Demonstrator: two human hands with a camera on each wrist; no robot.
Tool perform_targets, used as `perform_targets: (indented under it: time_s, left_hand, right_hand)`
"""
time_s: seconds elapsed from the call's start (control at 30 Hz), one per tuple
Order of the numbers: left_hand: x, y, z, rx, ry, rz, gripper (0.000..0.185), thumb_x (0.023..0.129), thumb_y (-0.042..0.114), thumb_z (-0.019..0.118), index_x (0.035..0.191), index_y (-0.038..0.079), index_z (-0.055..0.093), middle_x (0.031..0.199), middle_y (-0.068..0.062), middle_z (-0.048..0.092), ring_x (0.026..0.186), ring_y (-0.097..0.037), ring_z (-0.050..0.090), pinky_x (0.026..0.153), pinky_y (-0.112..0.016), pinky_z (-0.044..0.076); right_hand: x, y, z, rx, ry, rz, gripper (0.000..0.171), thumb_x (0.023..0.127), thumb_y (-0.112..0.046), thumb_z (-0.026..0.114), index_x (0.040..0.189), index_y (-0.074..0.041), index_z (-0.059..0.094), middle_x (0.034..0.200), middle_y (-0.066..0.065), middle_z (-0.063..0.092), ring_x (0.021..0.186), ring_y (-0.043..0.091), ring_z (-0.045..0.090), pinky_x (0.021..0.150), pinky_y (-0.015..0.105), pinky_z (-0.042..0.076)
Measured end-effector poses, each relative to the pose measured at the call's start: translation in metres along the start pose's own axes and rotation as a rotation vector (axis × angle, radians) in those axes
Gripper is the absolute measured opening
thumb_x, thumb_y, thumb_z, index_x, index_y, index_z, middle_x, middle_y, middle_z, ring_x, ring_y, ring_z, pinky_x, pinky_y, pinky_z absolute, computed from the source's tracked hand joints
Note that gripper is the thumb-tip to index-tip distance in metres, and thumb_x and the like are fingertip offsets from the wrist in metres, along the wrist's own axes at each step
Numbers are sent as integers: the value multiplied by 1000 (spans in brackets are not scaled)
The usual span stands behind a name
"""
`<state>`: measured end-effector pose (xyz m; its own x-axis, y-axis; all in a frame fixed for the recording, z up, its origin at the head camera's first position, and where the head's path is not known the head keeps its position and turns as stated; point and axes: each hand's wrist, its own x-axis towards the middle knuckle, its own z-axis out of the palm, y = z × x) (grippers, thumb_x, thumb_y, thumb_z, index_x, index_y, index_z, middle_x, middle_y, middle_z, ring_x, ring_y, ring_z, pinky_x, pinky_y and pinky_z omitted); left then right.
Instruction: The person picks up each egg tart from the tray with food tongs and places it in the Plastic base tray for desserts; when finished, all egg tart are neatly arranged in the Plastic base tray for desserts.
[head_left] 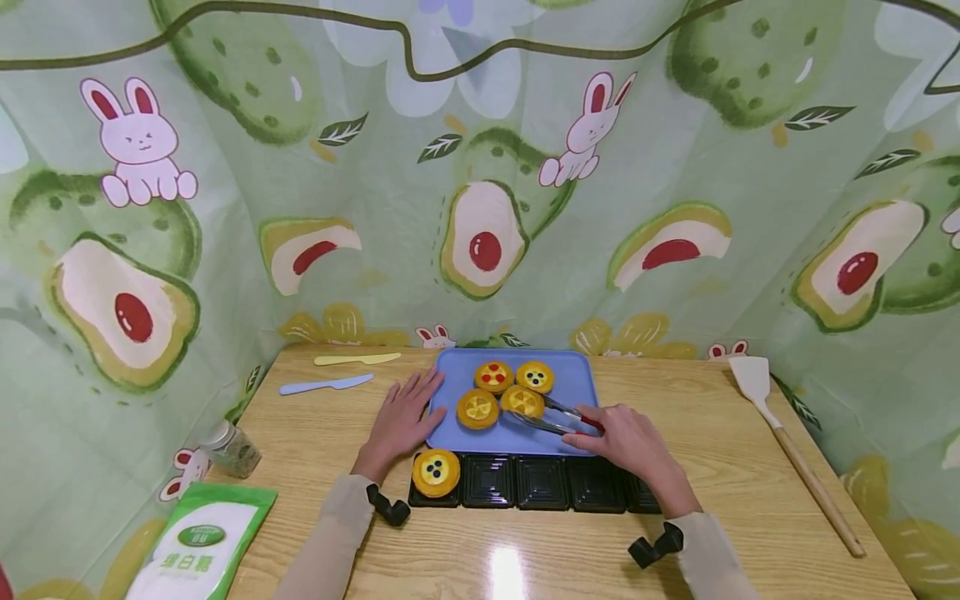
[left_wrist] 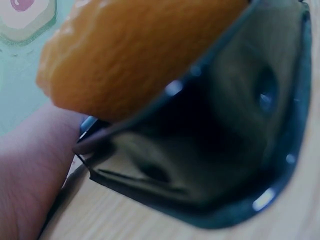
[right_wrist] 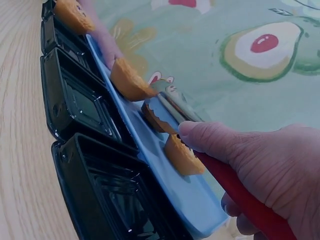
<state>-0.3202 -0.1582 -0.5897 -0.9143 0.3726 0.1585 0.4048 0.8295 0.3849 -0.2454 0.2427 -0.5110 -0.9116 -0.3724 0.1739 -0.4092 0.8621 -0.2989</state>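
A blue tray (head_left: 577, 379) holds several yellow fruit tarts. My left hand (head_left: 405, 417) lies flat on the table, its straight fingers touching the tray's left edge. My right hand (head_left: 609, 433) grips red-handled metal tongs (head_left: 558, 417), whose tips sit on either side of the front right tart (head_left: 522, 402). In the right wrist view the tongs (right_wrist: 250, 205) close around that tart (right_wrist: 154, 120) over the tray (right_wrist: 190, 195). A row of black plastic cups (head_left: 540, 482) lies in front of the tray, and the leftmost holds a tart (head_left: 436, 472). The left wrist view shows that tart (left_wrist: 140, 55) and its cup (left_wrist: 225, 150) up close.
A wooden-handled spatula (head_left: 795, 450) lies at the right. A blue plastic knife (head_left: 326, 385) and a yellow one (head_left: 357, 359) lie at the back left. A small jar (head_left: 231, 448) and a green-white bag (head_left: 202, 542) sit at the front left. Printed cloth walls surround the table.
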Motion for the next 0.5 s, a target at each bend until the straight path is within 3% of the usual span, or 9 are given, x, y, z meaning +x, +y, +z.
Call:
perform_targets:
  time_s: [0.2, 0.5]
  left_hand:
    - [-2, -2, 1, -5, 40, 26, 69, 107, 54, 44, 166, 22, 32, 173, -1, 26, 159, -36, 21, 125, -64, 13]
    - [-3, 1, -3, -17, 4, 18, 68, 108, 53, 44, 167, 24, 28, 174, 2, 21, 160, -32, 18, 126, -61, 11]
  right_hand:
    - [0, -4, -3, 3, 4, -3, 53, 88, -61, 76, 115, -16, 77, 61, -11, 28, 50, 7, 32, 47, 24, 23]
    - [-7, -16, -13, 34, -11, -32, 44, 85, -57, 81, 105, -18, 76, 58, -12, 33, 49, 5, 35, 46, 23, 28]
